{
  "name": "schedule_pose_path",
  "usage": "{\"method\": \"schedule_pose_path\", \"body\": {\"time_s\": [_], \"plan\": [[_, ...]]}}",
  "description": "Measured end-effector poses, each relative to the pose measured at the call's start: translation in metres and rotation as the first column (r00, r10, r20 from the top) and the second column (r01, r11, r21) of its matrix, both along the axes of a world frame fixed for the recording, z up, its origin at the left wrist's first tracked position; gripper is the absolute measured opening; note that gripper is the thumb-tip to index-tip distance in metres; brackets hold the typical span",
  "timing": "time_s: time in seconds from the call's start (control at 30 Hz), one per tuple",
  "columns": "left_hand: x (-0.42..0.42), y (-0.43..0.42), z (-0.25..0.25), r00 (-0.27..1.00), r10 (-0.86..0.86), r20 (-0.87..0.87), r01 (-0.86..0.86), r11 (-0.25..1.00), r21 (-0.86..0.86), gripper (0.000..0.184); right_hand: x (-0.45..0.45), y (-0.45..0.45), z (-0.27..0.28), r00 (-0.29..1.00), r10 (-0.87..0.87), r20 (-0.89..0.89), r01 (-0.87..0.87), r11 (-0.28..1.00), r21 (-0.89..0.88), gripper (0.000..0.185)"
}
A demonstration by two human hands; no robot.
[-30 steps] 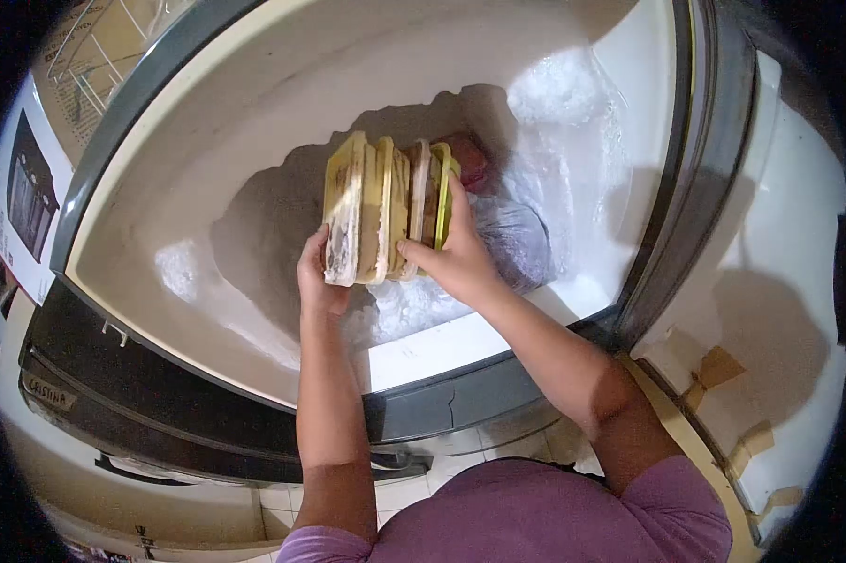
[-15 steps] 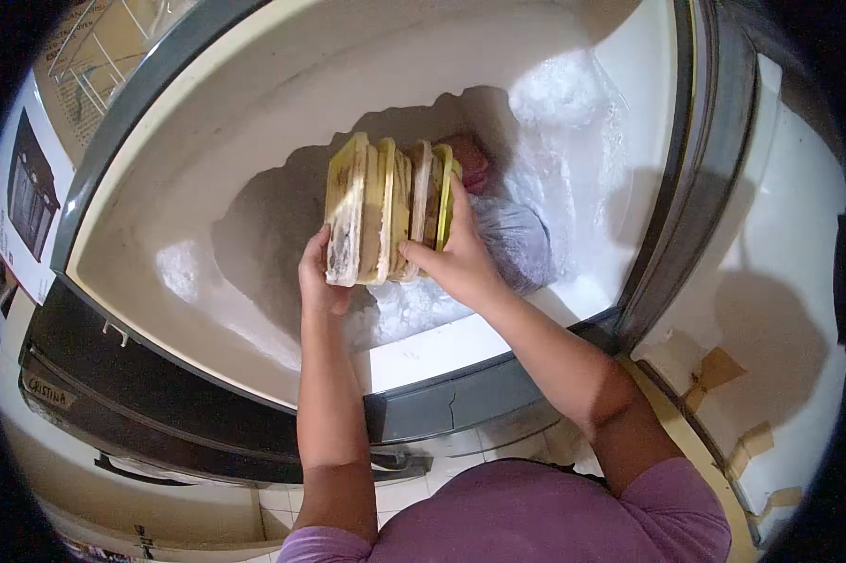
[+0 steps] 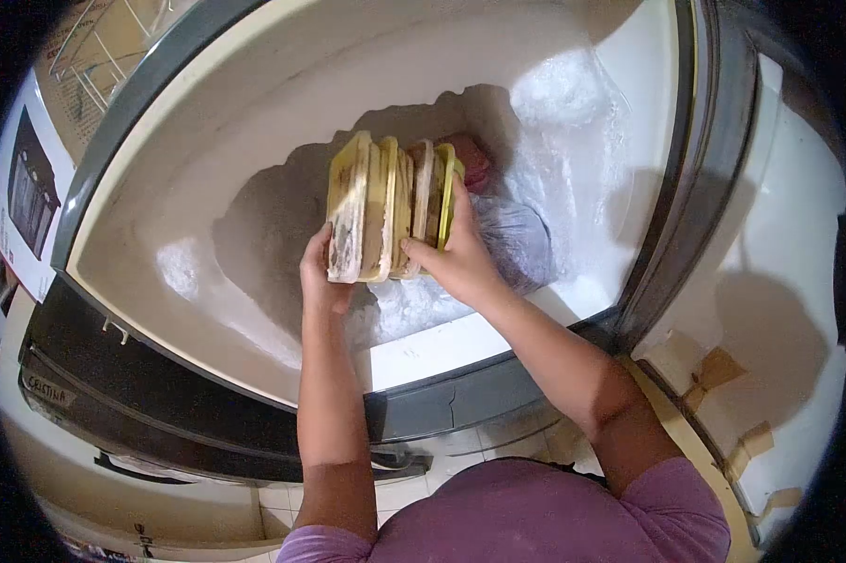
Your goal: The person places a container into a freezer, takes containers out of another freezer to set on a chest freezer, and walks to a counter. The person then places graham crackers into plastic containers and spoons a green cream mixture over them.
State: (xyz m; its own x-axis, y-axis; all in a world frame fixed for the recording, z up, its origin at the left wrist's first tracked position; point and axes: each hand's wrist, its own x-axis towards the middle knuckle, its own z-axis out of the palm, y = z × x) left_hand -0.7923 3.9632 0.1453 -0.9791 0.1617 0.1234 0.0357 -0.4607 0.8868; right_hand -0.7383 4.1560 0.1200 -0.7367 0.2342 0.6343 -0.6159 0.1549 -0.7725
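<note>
A stack of lidded plastic food tubs, turned on its side, is gripped between my two hands over the inside of a chest freezer. My left hand supports the left end of the stack, its thumb on the outer lid and its other fingers hidden underneath. My right hand clasps the right end, with the thumb on the tub sides and the fingers along the yellow-green lid. Frost clings to the leftmost lid. Beyond my right hand lie a tied plastic bag and a reddish package.
Ice coats the freezer's right wall and its floor. The dark freezer rim runs close to my forearms. At left stand a printed cardboard box and a wire rack. A white panel with tape is at right.
Almost nothing differs. Both hands keep the tub stack in the same place, with only a very slight shift.
</note>
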Motion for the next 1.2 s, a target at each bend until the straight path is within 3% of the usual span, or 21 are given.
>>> {"method": "schedule_pose_path", "body": {"time_s": [0.07, 0.2, 0.3, 0.4, 0.47, 0.63, 0.7, 0.73, 0.8, 0.87, 0.9, 0.97, 1.0, 1.07, 1.13, 1.2], "plan": [[0.0, 0.001, 0.001, 1.0, 0.008, 0.005, -0.008, 1.0, -0.006, 0.045, 0.008, 0.001, 0.006, 0.993, -0.058, 0.1, 0.051, 0.996, 0.069, 0.097], [0.003, 0.004, 0.002, 1.0, 0.03, -0.005, -0.03, 1.0, 0.002, 0.045, 0.001, 0.002, 0.001, 0.997, -0.051, 0.065, 0.047, 0.997, 0.062, 0.096], [0.003, 0.002, 0.002, 0.996, -0.067, -0.063, 0.069, 0.997, 0.027, 0.042, -0.006, 0.002, -0.003, 0.997, 0.073, -0.013, -0.073, 0.997, -0.032, 0.104], [0.006, 0.005, 0.005, 1.0, 0.003, 0.003, -0.003, 0.999, 0.032, 0.041, -0.003, 0.001, -0.002, 0.999, 0.052, 0.006, -0.052, 0.998, -0.035, 0.103], [0.007, 0.004, 0.005, 0.999, -0.029, 0.013, 0.028, 0.996, 0.082, 0.038, -0.004, 0.0, -0.003, 0.991, 0.128, 0.042, -0.122, 0.984, -0.131, 0.103], [0.011, 0.006, 0.011, 0.997, 0.058, 0.048, -0.06, 0.996, 0.061, 0.036, 0.004, 0.001, 0.005, 0.977, 0.215, 0.015, -0.21, 0.967, -0.146, 0.095], [-0.002, -0.002, -0.001, 0.999, -0.042, 0.035, 0.037, 0.993, 0.11, 0.035, 0.0, 0.001, 0.004, 0.966, 0.258, -0.001, -0.254, 0.95, -0.179, 0.091], [0.015, 0.002, 0.012, 0.996, 0.041, 0.078, -0.043, 0.999, 0.022, 0.034, 0.003, 0.001, 0.005, 0.959, 0.284, -0.008, -0.281, 0.944, -0.172, 0.088], [0.014, 0.001, 0.01, 0.998, 0.012, 0.058, -0.013, 1.0, 0.028, 0.036, 0.003, 0.002, 0.006, 0.966, 0.259, 0.017, -0.255, 0.957, -0.136, 0.083], [0.013, -0.004, 0.009, 0.998, -0.046, 0.054, 0.048, 0.998, -0.041, 0.039, 0.024, -0.004, 0.027, 0.926, 0.361, 0.107, -0.319, 0.903, -0.287, 0.081], [0.011, -0.005, 0.007, 0.995, -0.089, 0.039, 0.091, 0.995, -0.043, 0.04, 0.02, -0.002, 0.023, 0.936, 0.321, 0.145, -0.269, 0.918, -0.29, 0.079], [0.015, -0.006, 0.011, 0.986, -0.168, -0.006, 0.167, 0.982, 0.088, 0.042, -0.002, 0.013, 0.008, 0.938, 0.305, 0.164, -0.251, 0.926, -0.283, 0.075], [0.017, -0.009, 0.013, 0.984, -0.177, -0.035, 0.18, 0.976, 0.122, 0.043, 0.007, 0.011, 0.022, 0.912, 0.33, 0.243, -0.218, 0.892, -0.396, 0.078], [0.023, -0.005, 0.019, 0.981, -0.186, -0.06, 0.195, 0.958, 0.21, 0.046, 0.011, 0.017, 0.031, 0.851, 0.486, 0.198, -0.34, 0.798, -0.498, 0.073], [0.023, -0.003, 0.017, 0.973, -0.176, -0.149, 0.203, 0.962, 0.185, 0.047, 0.005, 0.018, 0.027, 0.873, 0.427, 0.236, -0.27, 0.826, -0.496, 0.067], [0.023, -0.001, 0.017, 0.972, -0.168, -0.161, 0.197, 0.964, 0.18, 0.046, 0.0, 0.022, 0.023, 0.857, 0.481, 0.183, -0.349, 0.804, -0.481, 0.061]]}}
